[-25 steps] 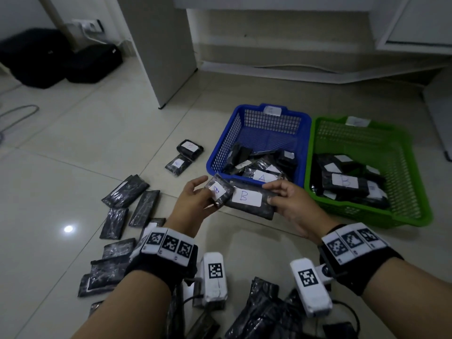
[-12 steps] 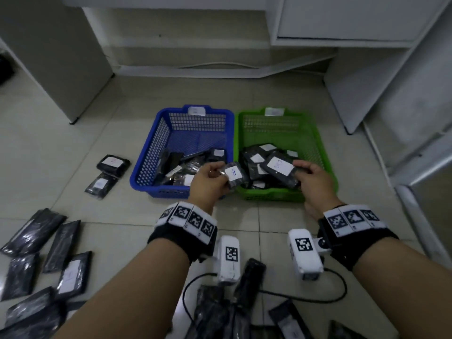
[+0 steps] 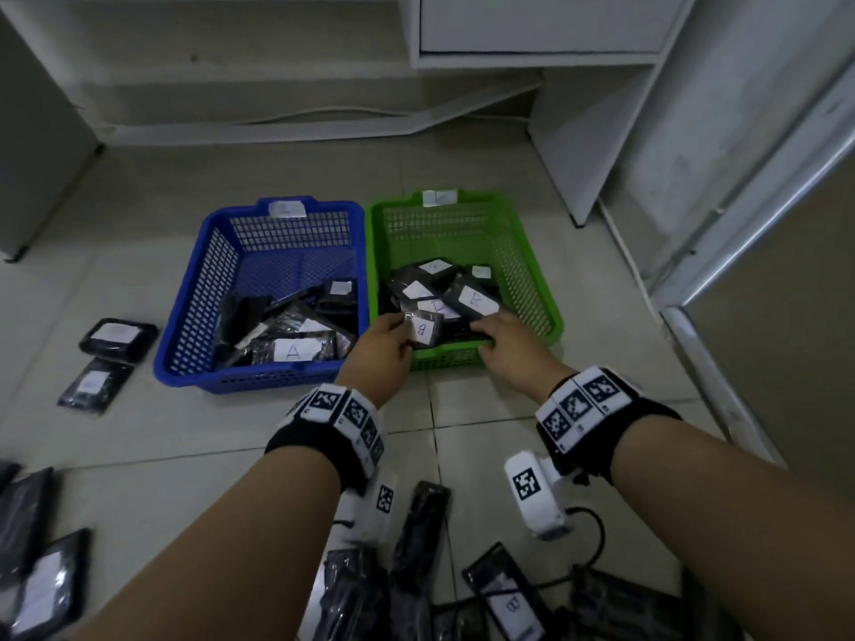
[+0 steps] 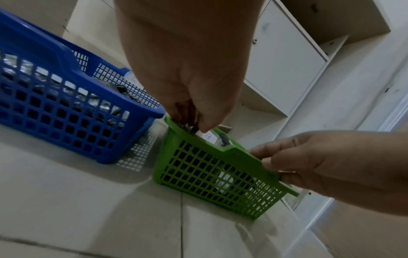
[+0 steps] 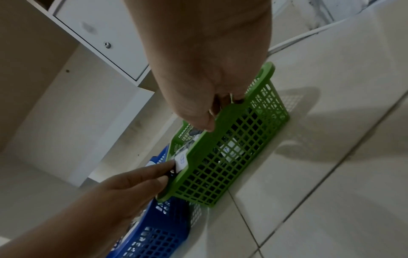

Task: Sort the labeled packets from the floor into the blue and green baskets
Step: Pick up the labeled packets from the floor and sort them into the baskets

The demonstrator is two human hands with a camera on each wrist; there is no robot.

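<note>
A blue basket point(image 3: 182, 307) point(image 4: 66, 104) and a green basket point(image 3: 490, 198) point(image 4: 209, 174) point(image 5: 220, 157) stand side by side on the tiled floor, both holding black packets with white labels. My left hand point(image 3: 384, 347) point(image 4: 198, 104) point(image 5: 132, 179) pinches a small packet marked B point(image 3: 423, 329) point(image 4: 207, 136) point(image 5: 182, 161) just over the green basket's near rim. My right hand point(image 3: 504, 349) point(image 4: 309, 162) point(image 5: 205, 78) reaches over the same rim, fingers curled on the near end of a larger B packet point(image 3: 472, 300) lying on the pile.
Loose packets lie on the floor left of the blue basket point(image 3: 118, 337), at the bottom left point(image 3: 41, 585) and by my forearms point(image 3: 416, 525). A black cable point(image 3: 597, 538) runs among them. White cabinets point(image 3: 532, 25) stand behind and to the right.
Both hands have gone forward and down from above the floor to the green basket. The larger B packet has sunk onto the pile; the small one hangs at the near rim.
</note>
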